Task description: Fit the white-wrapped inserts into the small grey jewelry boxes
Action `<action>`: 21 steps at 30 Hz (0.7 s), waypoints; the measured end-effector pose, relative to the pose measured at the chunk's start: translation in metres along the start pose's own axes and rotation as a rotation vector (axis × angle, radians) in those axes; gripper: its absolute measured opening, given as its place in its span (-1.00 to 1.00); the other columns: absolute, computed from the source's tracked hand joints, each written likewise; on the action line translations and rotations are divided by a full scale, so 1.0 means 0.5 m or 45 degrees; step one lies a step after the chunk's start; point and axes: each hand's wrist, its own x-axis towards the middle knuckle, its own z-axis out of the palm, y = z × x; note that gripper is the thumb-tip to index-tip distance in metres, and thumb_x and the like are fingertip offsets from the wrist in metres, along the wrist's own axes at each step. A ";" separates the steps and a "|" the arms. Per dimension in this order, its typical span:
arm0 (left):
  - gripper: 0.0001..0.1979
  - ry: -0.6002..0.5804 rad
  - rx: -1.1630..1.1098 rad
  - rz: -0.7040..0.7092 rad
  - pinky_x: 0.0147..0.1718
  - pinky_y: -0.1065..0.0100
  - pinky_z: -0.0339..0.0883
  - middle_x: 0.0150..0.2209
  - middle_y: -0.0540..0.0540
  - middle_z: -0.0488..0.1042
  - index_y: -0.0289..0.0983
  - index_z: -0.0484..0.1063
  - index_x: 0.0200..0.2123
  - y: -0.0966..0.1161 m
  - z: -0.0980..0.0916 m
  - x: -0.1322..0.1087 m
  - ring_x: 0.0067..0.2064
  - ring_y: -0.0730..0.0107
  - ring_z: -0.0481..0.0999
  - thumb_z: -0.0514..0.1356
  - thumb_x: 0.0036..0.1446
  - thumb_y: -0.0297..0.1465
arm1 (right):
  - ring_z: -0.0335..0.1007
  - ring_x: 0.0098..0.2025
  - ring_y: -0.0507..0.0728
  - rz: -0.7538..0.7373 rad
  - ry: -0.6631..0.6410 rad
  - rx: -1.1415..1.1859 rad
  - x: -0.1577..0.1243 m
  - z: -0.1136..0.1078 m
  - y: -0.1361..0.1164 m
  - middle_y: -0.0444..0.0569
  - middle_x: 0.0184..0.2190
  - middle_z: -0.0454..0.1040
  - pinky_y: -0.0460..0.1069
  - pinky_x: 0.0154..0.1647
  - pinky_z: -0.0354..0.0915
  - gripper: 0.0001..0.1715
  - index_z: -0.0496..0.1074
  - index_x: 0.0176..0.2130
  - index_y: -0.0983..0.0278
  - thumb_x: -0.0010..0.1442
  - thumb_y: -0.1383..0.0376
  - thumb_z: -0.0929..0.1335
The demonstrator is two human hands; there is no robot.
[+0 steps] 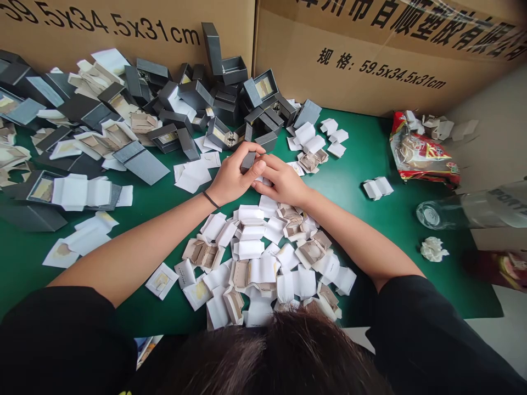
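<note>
Both of my hands meet over the middle of the green table. My left hand is closed around a small dark grey box, partly hidden by the fingers. My right hand touches the left one, its fingers bent inward around something white that barely shows; whether that piece belongs to the box I cannot tell. Below the wrists lies a heap of folded white card inserts, some with brown undersides. Just beyond the hands stand several open dark grey boxes with hinged lids.
Large cardboard cartons line the back. More grey boxes and white inserts are piled at the left. On the right are a red snack packet, a clear bottle, a crumpled tissue and a lone white insert.
</note>
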 end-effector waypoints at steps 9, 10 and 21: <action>-0.38 -0.004 0.033 0.002 0.02 0.38 0.35 -0.10 -0.13 0.43 -0.27 0.33 -0.04 0.000 0.000 0.001 -0.03 0.38 0.44 -0.06 0.14 0.13 | 0.24 -0.18 0.07 -0.067 0.124 -0.044 0.001 0.004 0.002 0.05 -0.21 0.34 0.01 -0.14 0.34 -0.67 0.31 -0.13 0.31 0.33 0.12 0.17; -0.37 -0.006 0.039 0.000 0.03 0.38 0.35 -0.09 -0.13 0.43 -0.27 0.33 -0.04 0.000 0.000 0.002 -0.03 0.38 0.44 -0.06 0.14 0.13 | 0.24 -0.18 0.07 -0.066 0.115 -0.051 0.001 0.004 0.003 0.05 -0.21 0.34 0.01 -0.15 0.34 -0.67 0.31 -0.13 0.31 0.33 0.12 0.17; -0.37 0.010 0.040 0.011 0.03 0.38 0.34 -0.07 -0.14 0.43 -0.29 0.34 -0.05 -0.003 0.002 0.002 -0.01 0.37 0.43 -0.06 0.14 0.12 | 0.22 -0.20 0.06 -0.044 0.096 -0.045 0.001 0.004 0.001 0.04 -0.23 0.34 0.01 -0.16 0.32 -0.63 0.32 -0.13 0.31 0.34 0.10 0.15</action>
